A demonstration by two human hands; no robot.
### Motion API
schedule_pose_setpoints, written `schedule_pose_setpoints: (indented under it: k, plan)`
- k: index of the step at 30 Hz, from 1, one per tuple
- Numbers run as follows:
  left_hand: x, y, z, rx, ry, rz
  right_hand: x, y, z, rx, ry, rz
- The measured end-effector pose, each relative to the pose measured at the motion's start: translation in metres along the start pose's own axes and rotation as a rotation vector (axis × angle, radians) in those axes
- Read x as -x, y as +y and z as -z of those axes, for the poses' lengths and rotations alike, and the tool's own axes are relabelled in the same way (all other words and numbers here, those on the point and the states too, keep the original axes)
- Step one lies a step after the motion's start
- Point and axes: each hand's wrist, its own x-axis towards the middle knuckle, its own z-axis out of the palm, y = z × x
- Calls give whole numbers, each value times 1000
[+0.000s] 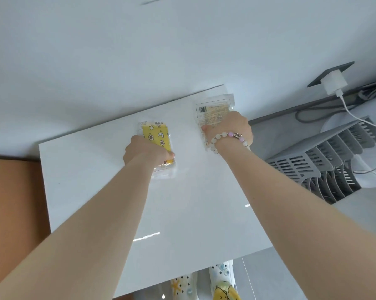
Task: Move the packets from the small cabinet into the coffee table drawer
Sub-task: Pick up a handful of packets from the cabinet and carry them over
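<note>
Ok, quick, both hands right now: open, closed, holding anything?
Left hand: closed, gripping the yellow packet.
Right hand: closed, gripping the clear labelled packet.

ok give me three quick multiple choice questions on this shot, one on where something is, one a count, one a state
1. Where does the yellow packet lie? A on the white cabinet top B in a drawer C on the floor
2. How many packets show? A one B two C four
3. What is the right hand doing? A hanging idle B gripping the labelled packet C pressing the wall

Answers: 1 A, it lies on the glossy top under the left hand. 2 B, one yellow, one labelled. 3 B, thumb and fingers curl round its edge.
</note>
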Motion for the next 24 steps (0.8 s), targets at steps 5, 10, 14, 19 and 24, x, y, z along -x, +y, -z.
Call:
schedule_pose_setpoints:
  k: [5,10,14,19,24]
  plan:
    - [20,-34,10,-13,-232,-76,18,14,3,-60,-122,-74]
    - [45,-64,40,76,-359,-91,71,29,-11,-6,-351,-73]
    - [69,-69,70,177,-371,-148,114,31,-8,-106,-413,-85]
    - [109,-62,112,270,-346,-231,150,17,39,-215,-375,-106]
    - [167,-49,160,357,-338,-318,195,5,104,-320,-283,-72]
